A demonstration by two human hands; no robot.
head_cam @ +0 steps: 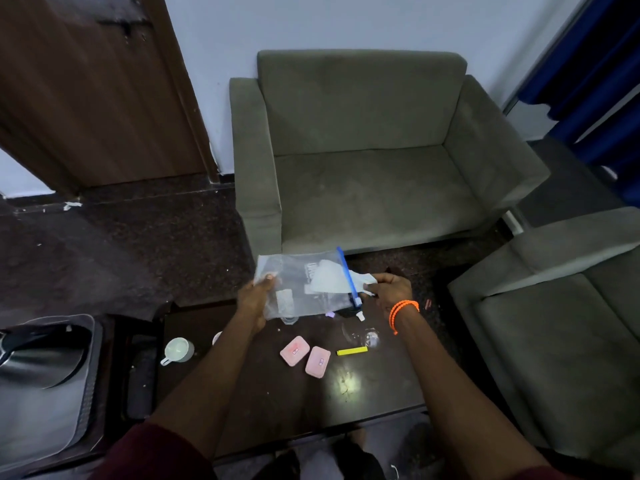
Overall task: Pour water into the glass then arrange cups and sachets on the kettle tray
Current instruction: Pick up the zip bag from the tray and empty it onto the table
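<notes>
A dim room with a dark floor, a grey-green sofa (374, 150) against the pale wall and a second one at the right edge; in front of them stands a low dark table (277, 403). Above the table's far edge both hands hold up a clear zip bag (304, 285) with a blue slider strip. The left hand (254, 297) pinches the bag's left edge, thumb on top. The right hand (391, 289) is closed on a pale sachet (360, 280) sticking out of the bag's mouth, just past the blue strip; an orange band (401, 313) circles that wrist. More pale packets show through the plastic. On the table, near its middle, two pink sachets (304, 355) lie side by side, almost touching, and a yellow stick (352, 351) lies just right of them. A clear glass (363, 336) stands behind the stick, toward the far right corner. A white cup (178, 349) stands near the table's left edge, handle toward the near side. Left of the table a kettle (38, 355) rests on its grey tray (69, 427)
</notes>
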